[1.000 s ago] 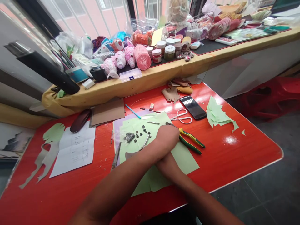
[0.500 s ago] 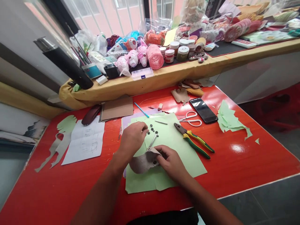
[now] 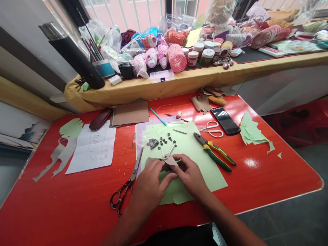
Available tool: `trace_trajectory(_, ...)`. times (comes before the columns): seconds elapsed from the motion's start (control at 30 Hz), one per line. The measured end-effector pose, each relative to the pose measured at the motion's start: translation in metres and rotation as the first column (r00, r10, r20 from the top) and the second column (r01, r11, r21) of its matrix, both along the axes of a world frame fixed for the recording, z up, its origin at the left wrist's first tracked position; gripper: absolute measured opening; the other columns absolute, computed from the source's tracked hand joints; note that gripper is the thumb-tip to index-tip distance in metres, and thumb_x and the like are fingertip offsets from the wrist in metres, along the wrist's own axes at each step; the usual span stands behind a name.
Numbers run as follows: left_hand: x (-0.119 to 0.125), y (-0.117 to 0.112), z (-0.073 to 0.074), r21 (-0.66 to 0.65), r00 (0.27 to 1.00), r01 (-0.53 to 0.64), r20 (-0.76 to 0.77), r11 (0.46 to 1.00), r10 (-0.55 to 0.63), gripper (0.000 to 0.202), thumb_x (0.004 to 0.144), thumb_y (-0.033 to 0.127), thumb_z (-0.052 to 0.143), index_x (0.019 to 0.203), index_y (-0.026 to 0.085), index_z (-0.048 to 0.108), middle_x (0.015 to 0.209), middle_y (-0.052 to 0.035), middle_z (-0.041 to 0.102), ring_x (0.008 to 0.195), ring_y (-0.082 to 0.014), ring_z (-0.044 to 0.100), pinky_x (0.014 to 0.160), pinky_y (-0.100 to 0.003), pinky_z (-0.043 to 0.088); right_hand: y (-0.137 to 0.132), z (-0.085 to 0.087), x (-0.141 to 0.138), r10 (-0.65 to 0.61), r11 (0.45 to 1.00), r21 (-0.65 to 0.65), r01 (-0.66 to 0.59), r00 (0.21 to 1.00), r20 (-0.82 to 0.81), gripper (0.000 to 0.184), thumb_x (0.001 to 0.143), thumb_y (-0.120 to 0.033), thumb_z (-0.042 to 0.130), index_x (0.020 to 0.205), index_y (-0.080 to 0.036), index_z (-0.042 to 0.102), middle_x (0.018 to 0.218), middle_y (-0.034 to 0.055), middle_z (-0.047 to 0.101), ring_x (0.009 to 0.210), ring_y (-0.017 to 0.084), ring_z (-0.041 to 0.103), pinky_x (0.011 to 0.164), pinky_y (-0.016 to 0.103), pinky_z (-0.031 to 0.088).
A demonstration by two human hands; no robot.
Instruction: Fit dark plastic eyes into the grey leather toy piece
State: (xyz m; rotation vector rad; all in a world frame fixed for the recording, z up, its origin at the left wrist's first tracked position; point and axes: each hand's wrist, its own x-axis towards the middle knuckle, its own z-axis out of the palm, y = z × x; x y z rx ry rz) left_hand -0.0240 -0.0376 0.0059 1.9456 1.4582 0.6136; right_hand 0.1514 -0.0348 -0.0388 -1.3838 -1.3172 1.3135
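Note:
Both my hands meet over a light green paper sheet [image 3: 200, 160] on the red table [image 3: 256, 177]. My left hand [image 3: 151, 181] and my right hand [image 3: 189, 176] pinch a small beige-grey cut-out piece [image 3: 169, 159] between their fingers. Just beyond the piece lie several small dark metal eyelets [image 3: 164, 140] and a thin metal punch rod [image 3: 172, 148]. Dark-handled scissors [image 3: 125, 186] lie left of my left hand. Green and yellow pliers [image 3: 214, 152] lie right of my right hand.
White scissors [image 3: 211, 130], a black phone [image 3: 224, 120] and green paper scraps [image 3: 252, 131] lie at the right. A white sheet [image 3: 93, 150], grey and green cut-outs [image 3: 64, 143] and brown cardboard [image 3: 130, 112] lie at the left. A crowded shelf [image 3: 179, 80] of jars and craft items runs behind the table.
My left hand came back from the pliers, passed over the eyelets, and now joins my right hand on the beige piece. The camera view shifted, so the dark scissors show.

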Motion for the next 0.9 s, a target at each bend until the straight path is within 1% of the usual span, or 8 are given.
trace_trajectory(0.07, 0.0, 0.001, -0.005, -0.059, 0.999, -0.014, 0.047, 0.998, 0.016, 0.025, 0.097, 0.044, 0.067, 0.111, 0.023, 0.071, 0.107, -0.0071, 0.074, 0.102, -0.0274, 0.069, 0.084, -0.038, 0.057, -0.002, 0.004, -0.003, 0.039, 0.999, 0.027, -0.039, 0.999, 0.015, 0.029, 0.097, -0.034, 0.067, 0.125, -0.024, 0.07, 0.117, 0.0079, 0.071, 0.095, 0.022, 0.07, 0.085, 0.035, 0.059)
trace_trajectory(0.17, -0.005, 0.006, -0.005, -0.158, 0.974, -0.018, 0.22, 0.987, 0.053, 0.029, 0.098, 0.046, 0.065, 0.117, 0.025, 0.071, 0.116, -0.0074, 0.071, 0.111, -0.0269, 0.067, 0.093, -0.038, 0.055, -0.006, 0.012, -0.004, 0.111, 0.992, 0.06, -0.11, 0.994, -0.013, 0.039, 0.1, -0.035, 0.065, 0.138, -0.028, 0.065, 0.127, 0.0089, 0.066, 0.099, 0.022, 0.07, 0.084, 0.035, 0.06)
trace_trajectory(0.27, -0.015, 0.011, -0.007, -0.273, 0.915, -0.066, 0.367, 0.96, 0.168, 0.025, 0.099, 0.044, 0.064, 0.109, 0.024, 0.074, 0.113, -0.0069, 0.073, 0.116, -0.0272, 0.065, 0.101, -0.039, 0.052, -0.008, 0.019, -0.003, 0.14, 0.988, 0.078, -0.135, 0.988, -0.07, 0.038, 0.101, -0.037, 0.064, 0.138, -0.03, 0.066, 0.124, 0.0082, 0.068, 0.095, 0.021, 0.071, 0.083, 0.035, 0.061)
trace_trajectory(0.33, -0.022, 0.013, -0.012, -0.38, 0.843, -0.091, 0.463, 0.92, 0.275, 0.025, 0.097, 0.043, 0.066, 0.109, 0.023, 0.076, 0.111, -0.0071, 0.076, 0.117, -0.0282, 0.066, 0.103, -0.041, 0.051, -0.008, 0.02, -0.002, 0.105, 0.994, 0.055, -0.098, 0.987, -0.125, 0.033, 0.102, -0.038, 0.064, 0.132, -0.028, 0.07, 0.114, 0.0075, 0.071, 0.087, 0.02, 0.072, 0.079, 0.035, 0.06)
trace_trajectory(0.47, -0.027, 0.017, -0.024, -0.519, 0.584, -0.097, 0.661, 0.849, 0.471, 0.034, 0.089, 0.046, 0.077, 0.113, 0.023, 0.078, 0.118, -0.0084, 0.078, 0.117, -0.0285, 0.067, 0.106, -0.042, 0.049, -0.005, 0.015, 0.001, -0.033, 0.998, -0.067, 0.019, 0.977, -0.209, 0.033, 0.099, -0.045, 0.066, 0.123, -0.023, 0.073, 0.104, 0.0085, 0.073, 0.083, 0.021, 0.072, 0.072, 0.034, 0.059)
trace_trajectory(0.63, -0.02, 0.015, -0.029, -0.64, 0.339, -0.055, 0.71, 0.766, 0.617, 0.038, 0.078, 0.045, 0.089, 0.108, 0.023, 0.082, 0.112, -0.0086, 0.079, 0.112, -0.0259, 0.066, 0.101, -0.037, 0.049, -0.002, 0.011, -0.002, -0.023, 0.993, -0.117, -0.007, 0.967, -0.252, 0.041, 0.096, -0.051, 0.069, 0.125, -0.022, 0.072, 0.106, 0.009, 0.072, 0.082, 0.021, 0.071, 0.071, 0.034, 0.057)
trace_trajectory(0.73, -0.016, 0.011, -0.028, -0.677, 0.264, 0.023, 0.714, 0.736, 0.649, 0.036, 0.078, 0.042, 0.09, 0.107, 0.022, 0.083, 0.104, -0.008, 0.078, 0.098, -0.0221, 0.066, 0.092, -0.033, 0.05, -0.003, 0.012, -0.01, 0.012, 0.991, -0.125, -0.048, 0.963, -0.271, 0.041, 0.094, -0.051, 0.072, 0.123, -0.021, 0.073, 0.106, 0.009, 0.073, 0.082, 0.021, 0.071, 0.072, 0.035, 0.056)
trace_trajectory(0.9, -0.015, 0.008, -0.024, -0.713, 0.217, 0.09, 0.695, 0.695, 0.685, 0.037, 0.076, 0.037, 0.092, 0.108, 0.02, 0.084, 0.097, -0.0071, 0.076, 0.086, -0.0177, 0.062, 0.081, -0.029, 0.05, -0.004, 0.012, -0.017, 0.032, 0.985, -0.157, -0.075, 0.965, -0.261, 0.04, 0.092, -0.05, 0.076, 0.118, -0.02, 0.073, 0.093, 0.0071, 0.075, 0.083, 0.022, 0.069, 0.075, 0.036, 0.053)
